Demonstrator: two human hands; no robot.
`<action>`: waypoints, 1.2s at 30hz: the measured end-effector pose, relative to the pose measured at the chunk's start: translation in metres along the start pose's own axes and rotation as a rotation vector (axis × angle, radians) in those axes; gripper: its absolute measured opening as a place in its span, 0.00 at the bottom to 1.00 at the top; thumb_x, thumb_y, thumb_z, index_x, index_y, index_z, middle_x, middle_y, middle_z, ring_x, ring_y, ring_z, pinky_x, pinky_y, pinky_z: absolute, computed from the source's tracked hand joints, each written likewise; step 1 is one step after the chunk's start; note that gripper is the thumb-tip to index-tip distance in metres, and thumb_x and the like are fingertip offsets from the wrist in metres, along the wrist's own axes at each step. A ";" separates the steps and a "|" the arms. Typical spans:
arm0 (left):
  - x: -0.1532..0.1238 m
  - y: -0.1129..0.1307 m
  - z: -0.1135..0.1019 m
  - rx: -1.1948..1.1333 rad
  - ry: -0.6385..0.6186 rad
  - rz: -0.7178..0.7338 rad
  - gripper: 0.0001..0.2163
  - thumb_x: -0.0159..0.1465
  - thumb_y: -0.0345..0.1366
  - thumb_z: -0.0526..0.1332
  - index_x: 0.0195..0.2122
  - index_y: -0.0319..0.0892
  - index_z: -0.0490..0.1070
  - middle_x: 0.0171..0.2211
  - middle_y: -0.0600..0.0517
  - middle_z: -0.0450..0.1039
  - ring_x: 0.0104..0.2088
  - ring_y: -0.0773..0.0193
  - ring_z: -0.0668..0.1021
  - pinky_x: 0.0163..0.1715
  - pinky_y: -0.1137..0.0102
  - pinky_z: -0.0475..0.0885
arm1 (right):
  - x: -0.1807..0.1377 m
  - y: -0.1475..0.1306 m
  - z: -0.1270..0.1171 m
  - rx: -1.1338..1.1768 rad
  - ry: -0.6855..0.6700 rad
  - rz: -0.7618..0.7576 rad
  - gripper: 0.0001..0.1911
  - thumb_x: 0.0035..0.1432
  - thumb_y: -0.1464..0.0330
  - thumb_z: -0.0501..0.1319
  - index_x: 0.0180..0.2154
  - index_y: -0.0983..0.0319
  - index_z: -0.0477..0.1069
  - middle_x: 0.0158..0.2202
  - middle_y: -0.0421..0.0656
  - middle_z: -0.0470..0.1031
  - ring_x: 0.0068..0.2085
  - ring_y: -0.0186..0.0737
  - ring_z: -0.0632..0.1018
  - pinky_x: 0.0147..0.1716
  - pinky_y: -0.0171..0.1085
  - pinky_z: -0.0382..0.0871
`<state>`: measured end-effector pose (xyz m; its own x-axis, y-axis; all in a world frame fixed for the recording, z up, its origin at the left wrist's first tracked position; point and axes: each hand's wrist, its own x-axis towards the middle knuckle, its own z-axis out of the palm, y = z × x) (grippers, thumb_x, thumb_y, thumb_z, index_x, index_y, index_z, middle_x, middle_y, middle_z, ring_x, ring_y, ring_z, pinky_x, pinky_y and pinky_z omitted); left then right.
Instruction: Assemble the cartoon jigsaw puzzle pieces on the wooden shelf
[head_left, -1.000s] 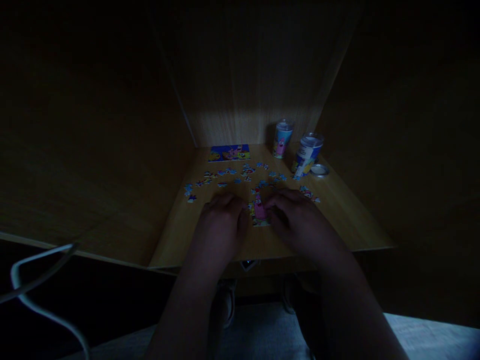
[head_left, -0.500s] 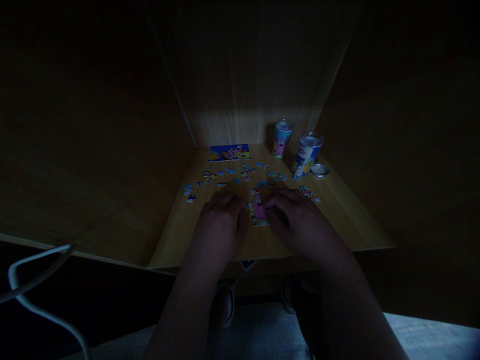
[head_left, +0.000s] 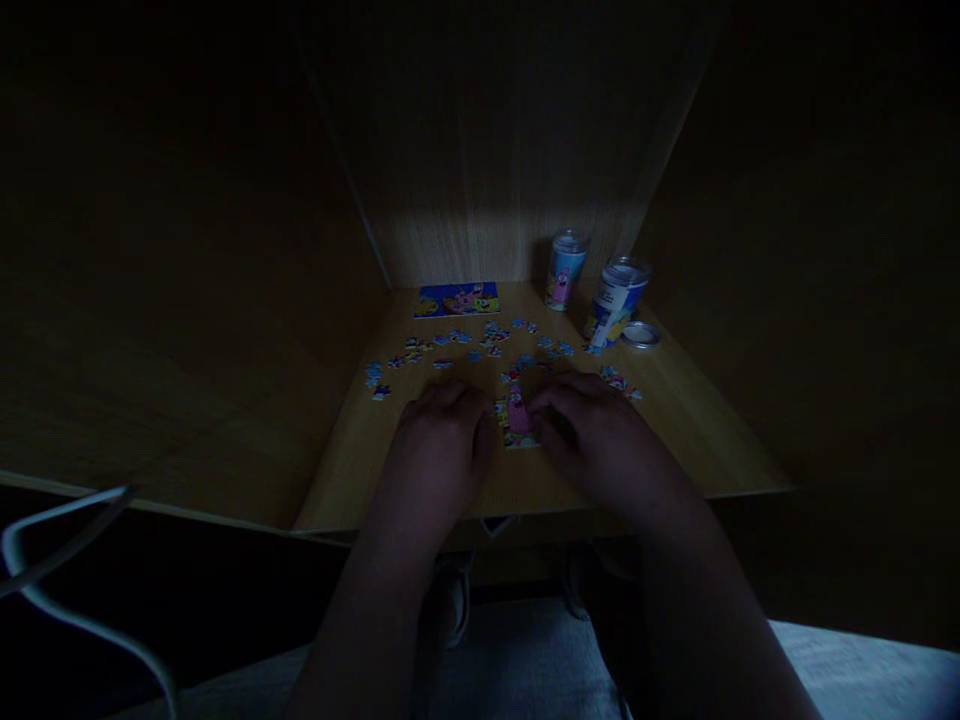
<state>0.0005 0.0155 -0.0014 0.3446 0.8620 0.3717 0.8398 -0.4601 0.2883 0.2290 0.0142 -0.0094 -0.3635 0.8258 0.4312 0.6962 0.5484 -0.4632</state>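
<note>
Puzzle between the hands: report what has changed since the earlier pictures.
No grip visibly taken or released; only the camera view shifts slightly, lifting the far things in the picture. The left hand and right hand stay at either side of the partly joined puzzle. Loose pieces, canisters and blue picture panel stay put.

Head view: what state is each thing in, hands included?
Patrick Star puzzle section: partly assembled, flat
Left hand: fingers curled, at the section's left edge
Right hand: fingers curled, at its right edge
Loose jigsaw pieces: scattered
Cartoon picture panel: lying flat
Rear canister: upright, lid unclear
Front canister: upright, lid unclear
Round lid: lying on the tabletop
White cable: bent
</note>
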 end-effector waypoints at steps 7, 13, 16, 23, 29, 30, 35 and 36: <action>0.000 0.000 -0.001 0.003 0.004 0.001 0.07 0.73 0.26 0.63 0.42 0.43 0.79 0.43 0.45 0.80 0.46 0.49 0.82 0.51 0.54 0.79 | 0.000 0.001 0.001 -0.004 -0.010 0.005 0.07 0.75 0.73 0.65 0.44 0.56 0.81 0.47 0.45 0.85 0.50 0.50 0.83 0.55 0.50 0.76; 0.001 0.001 -0.001 0.004 -0.016 -0.009 0.06 0.73 0.26 0.64 0.42 0.43 0.79 0.44 0.45 0.81 0.48 0.49 0.82 0.53 0.53 0.79 | -0.001 0.002 0.001 -0.012 -0.015 -0.001 0.07 0.75 0.73 0.65 0.44 0.56 0.80 0.47 0.45 0.85 0.50 0.50 0.83 0.54 0.50 0.77; 0.000 0.001 -0.002 -0.005 -0.007 -0.004 0.07 0.73 0.25 0.63 0.42 0.43 0.78 0.43 0.46 0.81 0.47 0.50 0.82 0.52 0.53 0.79 | 0.000 0.001 0.001 0.000 -0.006 -0.001 0.07 0.75 0.73 0.65 0.45 0.56 0.80 0.47 0.44 0.85 0.50 0.49 0.83 0.55 0.50 0.77; 0.000 0.001 -0.002 -0.004 -0.020 -0.007 0.06 0.73 0.26 0.64 0.42 0.43 0.78 0.44 0.45 0.81 0.47 0.49 0.82 0.52 0.52 0.80 | 0.000 0.003 0.002 0.002 -0.015 0.003 0.07 0.74 0.73 0.65 0.46 0.55 0.80 0.47 0.45 0.85 0.51 0.50 0.83 0.55 0.51 0.78; 0.000 0.002 -0.002 0.002 -0.015 -0.013 0.06 0.74 0.26 0.63 0.41 0.43 0.79 0.44 0.45 0.81 0.47 0.50 0.82 0.52 0.53 0.80 | 0.000 0.001 0.000 -0.001 -0.008 0.005 0.07 0.75 0.73 0.65 0.45 0.56 0.80 0.47 0.45 0.85 0.51 0.50 0.83 0.55 0.50 0.77; 0.000 0.002 -0.002 -0.005 -0.012 -0.011 0.07 0.74 0.26 0.63 0.41 0.43 0.79 0.44 0.45 0.81 0.46 0.50 0.82 0.51 0.54 0.80 | 0.000 0.001 0.000 -0.001 -0.011 0.006 0.07 0.75 0.73 0.65 0.45 0.56 0.80 0.47 0.45 0.85 0.51 0.50 0.83 0.55 0.50 0.77; 0.000 0.001 -0.001 -0.003 -0.005 -0.005 0.07 0.74 0.26 0.63 0.42 0.43 0.79 0.43 0.45 0.80 0.47 0.49 0.82 0.52 0.54 0.79 | -0.001 0.000 0.000 -0.007 -0.015 0.004 0.07 0.75 0.73 0.64 0.44 0.56 0.80 0.47 0.45 0.85 0.50 0.50 0.83 0.55 0.50 0.76; 0.000 0.001 -0.001 0.000 -0.004 -0.007 0.06 0.74 0.26 0.63 0.42 0.43 0.79 0.43 0.45 0.80 0.47 0.49 0.82 0.52 0.53 0.79 | -0.001 0.001 0.000 -0.004 -0.015 0.004 0.07 0.75 0.73 0.64 0.45 0.56 0.80 0.47 0.45 0.85 0.50 0.50 0.83 0.55 0.50 0.76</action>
<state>0.0005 0.0149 -0.0003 0.3408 0.8660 0.3660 0.8421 -0.4543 0.2907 0.2295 0.0139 -0.0101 -0.3701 0.8295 0.4182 0.7002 0.5449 -0.4612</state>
